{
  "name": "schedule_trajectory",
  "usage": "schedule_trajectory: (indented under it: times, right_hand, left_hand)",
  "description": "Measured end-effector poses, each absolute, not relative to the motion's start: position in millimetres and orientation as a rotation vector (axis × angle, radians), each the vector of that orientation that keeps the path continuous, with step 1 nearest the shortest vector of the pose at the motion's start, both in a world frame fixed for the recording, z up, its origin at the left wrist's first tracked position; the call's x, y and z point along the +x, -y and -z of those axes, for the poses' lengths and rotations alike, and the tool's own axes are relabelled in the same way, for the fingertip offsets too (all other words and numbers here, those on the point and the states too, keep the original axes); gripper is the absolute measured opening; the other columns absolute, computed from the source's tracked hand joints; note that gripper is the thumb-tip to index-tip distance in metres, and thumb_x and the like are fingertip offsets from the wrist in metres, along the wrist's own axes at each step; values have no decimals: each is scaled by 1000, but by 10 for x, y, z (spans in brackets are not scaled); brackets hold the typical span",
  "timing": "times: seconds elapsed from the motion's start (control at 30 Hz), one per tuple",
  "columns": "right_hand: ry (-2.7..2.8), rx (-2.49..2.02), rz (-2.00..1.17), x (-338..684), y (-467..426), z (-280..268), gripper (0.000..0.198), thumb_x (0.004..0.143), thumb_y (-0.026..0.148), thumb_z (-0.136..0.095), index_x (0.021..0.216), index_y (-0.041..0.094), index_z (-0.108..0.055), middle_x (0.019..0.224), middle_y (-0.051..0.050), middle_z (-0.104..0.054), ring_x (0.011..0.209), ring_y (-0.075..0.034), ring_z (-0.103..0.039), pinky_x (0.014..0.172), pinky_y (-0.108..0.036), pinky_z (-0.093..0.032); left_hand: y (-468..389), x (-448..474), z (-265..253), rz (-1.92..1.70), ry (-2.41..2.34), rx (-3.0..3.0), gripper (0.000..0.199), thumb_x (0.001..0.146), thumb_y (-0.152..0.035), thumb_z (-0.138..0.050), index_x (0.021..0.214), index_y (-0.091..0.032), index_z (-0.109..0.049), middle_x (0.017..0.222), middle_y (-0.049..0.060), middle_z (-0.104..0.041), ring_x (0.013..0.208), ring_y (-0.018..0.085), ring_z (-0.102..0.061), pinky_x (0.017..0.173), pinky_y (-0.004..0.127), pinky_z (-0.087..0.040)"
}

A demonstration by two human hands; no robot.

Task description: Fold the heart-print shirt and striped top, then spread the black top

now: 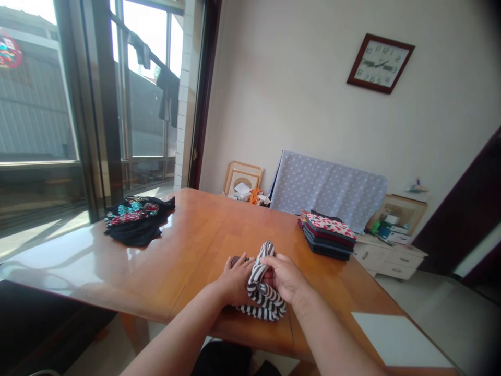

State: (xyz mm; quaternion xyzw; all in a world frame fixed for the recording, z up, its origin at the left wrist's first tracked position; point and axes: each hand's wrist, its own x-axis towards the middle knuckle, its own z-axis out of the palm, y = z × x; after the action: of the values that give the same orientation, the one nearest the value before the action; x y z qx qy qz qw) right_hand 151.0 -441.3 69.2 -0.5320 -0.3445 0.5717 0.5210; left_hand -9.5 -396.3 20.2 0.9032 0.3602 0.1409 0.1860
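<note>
A black-and-white striped garment [270, 305], partly folded, lies near the front edge of the wooden table [219, 230]. My right hand [287, 277] grips a raised fold of it, thumb on the outer face and fingers inside the curl. My left hand [237, 282] rests flat against the garment's left side with its fingers spread. Part of its palm is hidden behind the raised fold. Past the left fingertips a small dark patch [235, 259] shows; I cannot make out what it is.
A stack of folded clothes [329, 235] stands at the table's right. Crumpled dark clothing with a colourful pattern [135, 219] lies on the left. A white sheet [399, 339] sits at the right front corner. Beyond are a dotted cloth [324, 180] and a white cabinet [387, 258].
</note>
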Motion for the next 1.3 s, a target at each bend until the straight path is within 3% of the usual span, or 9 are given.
schedule_trajectory:
  times: [0.1,0.27,0.47,0.67,0.77,0.93,1.03,1.13,1.3]
  right_hand:
    - [842,-1342,-1356,1396,4367,-641,19,73,20,-68,91,17,-63,62,1,-65,45,-11,-56,45,-22,-49]
    - [843,-1396,-1323,1344,4356,-613,17,75,20,-68,91,17,-64,60,1,-63,45,-10,-54,43,-20,-48]
    - [880,-1382,-1387,1199,4378,-622,25,80,21,-69,104,19,-62,65,0,-65,50,-12,-60,52,-24,-56]
    - [814,-1239,-1517,1239,4364,-588,23,86,18,-60,109,17,-58,72,-7,-70,66,-18,-71,67,-32,-61]
    - [801,-1097,-1529,1469,4364,-629,29,82,18,-66,110,16,-59,78,-10,-73,73,-19,-73,72,-32,-61]
    - [829,-1174,-1153,1926,4221,-609,27,78,20,-70,104,18,-67,86,-8,-75,77,-17,-71,67,-24,-56]
    - [929,-1242,-1011,2007,4093,-498,34,69,12,-73,102,20,-72,110,-8,-75,109,-20,-67,92,-27,-52]
    - [1097,-1293,-1062,2000,4028,-419,49,63,9,-75,111,22,-72,133,-6,-67,132,-22,-53,113,-31,-36]
    - [1328,-1368,-1238,2109,4137,-447,51,61,17,-80,111,20,-73,123,-6,-72,119,-25,-61,105,-34,-41]
  left_hand:
    - [3950,-204,-242,-454,-953,2457,107,60,-52,-82,155,-31,-36,163,10,-35,153,45,-13,119,69,-10]
    - [3938,-430,-308,-658,-771,1993,69,74,-32,-68,141,-25,-51,134,8,-65,125,29,-58,108,41,-45]
    - [3848,-478,-250,-998,-933,1375,35,84,-32,-55,115,-17,-60,113,9,-71,105,23,-67,96,37,-52]
    - [3865,-390,-296,-1070,-1018,1558,55,86,-55,-60,125,-17,-60,122,12,-70,116,28,-63,102,39,-48]
    - [3868,-369,-223,-955,-1106,1758,57,83,-48,-64,132,-18,-59,126,12,-69,121,30,-61,105,41,-46]
    - [3821,-392,-81,-898,-1142,1920,54,86,-39,-59,137,-20,-57,135,11,-65,126,29,-59,109,40,-43]
    - [3809,-389,-90,-894,-1085,1940,51,86,-33,-58,135,-20,-57,134,10,-65,126,28,-58,109,39,-44]
    - [3812,-374,-130,-884,-949,1910,49,84,-23,-55,133,-21,-56,130,8,-67,122,24,-61,105,36,-47]
    - [3746,-231,-157,-817,-735,1794,50,80,-14,-55,130,-19,-55,119,8,-71,110,22,-66,97,36,-52]
